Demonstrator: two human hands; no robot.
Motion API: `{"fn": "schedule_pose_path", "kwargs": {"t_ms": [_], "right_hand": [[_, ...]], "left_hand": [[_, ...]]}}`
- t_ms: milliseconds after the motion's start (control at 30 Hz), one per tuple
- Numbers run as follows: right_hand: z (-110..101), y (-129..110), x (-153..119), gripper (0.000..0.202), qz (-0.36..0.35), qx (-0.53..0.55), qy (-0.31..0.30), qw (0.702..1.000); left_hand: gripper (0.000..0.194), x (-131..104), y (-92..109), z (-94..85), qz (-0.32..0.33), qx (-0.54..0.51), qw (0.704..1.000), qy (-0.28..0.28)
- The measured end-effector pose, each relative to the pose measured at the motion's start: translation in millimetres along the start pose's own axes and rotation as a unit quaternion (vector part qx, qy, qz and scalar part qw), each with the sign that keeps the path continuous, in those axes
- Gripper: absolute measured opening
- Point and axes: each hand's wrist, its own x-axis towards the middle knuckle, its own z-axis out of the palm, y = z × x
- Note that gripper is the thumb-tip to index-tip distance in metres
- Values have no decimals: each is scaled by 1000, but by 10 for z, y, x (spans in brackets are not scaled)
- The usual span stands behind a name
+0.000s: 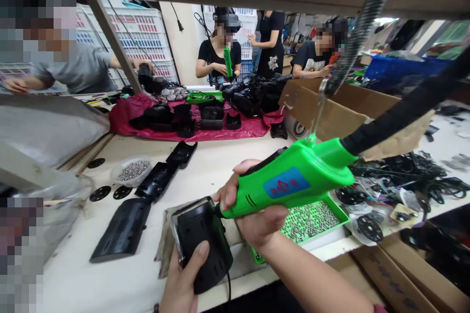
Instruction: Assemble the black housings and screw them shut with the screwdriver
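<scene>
In the head view my right hand (pixel 257 215) is wrapped round a green electric screwdriver (pixel 293 176), which hangs from a metal spring (pixel 348 39). Its tip meets the upper right edge of a black plastic housing (pixel 201 239). My left hand (pixel 187 274) grips that housing from below, thumb across its face. A thin cable runs down from the housing, and a grey cloth (pixel 164 249) lies beneath it. Right behind my right wrist is a green tray (pixel 316 220) full of small screws.
Black shell parts (pixel 121 230) lie in a row at the left, near a bowl of screws (pixel 134 170) and black discs (pixel 100 193). A cardboard box (pixel 338 112) and tangled cables (pixel 400 176) are at the right. Co-workers (pixel 220 54) sit across the table.
</scene>
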Motion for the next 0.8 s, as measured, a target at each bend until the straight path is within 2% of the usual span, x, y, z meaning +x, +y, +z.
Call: {"fn": "schedule_pose_path", "kwargs": {"t_ms": [133, 267, 400, 567, 667, 800], "right_hand": [[10, 122, 25, 59, 7, 25, 28, 999], [13, 132, 37, 60, 12, 35, 44, 998], [54, 101, 28, 60, -10, 23, 65, 998], [85, 136, 3, 61, -15, 15, 48, 999], [70, 27, 20, 61, -15, -12, 35, 999], [171, -317, 79, 58, -36, -13, 29, 999]], "left_hand": [[85, 55, 7, -40, 23, 9, 1000, 14], [75, 66, -5, -29, 34, 4, 999, 9], [77, 73, -60, -40, 26, -3, 1000, 3], [80, 105, -73, -80, 25, -18, 1000, 1], [74, 121, -19, -68, 13, 0, 1000, -15], [66, 139, 38, -28, -1, 28, 999, -32]]}}
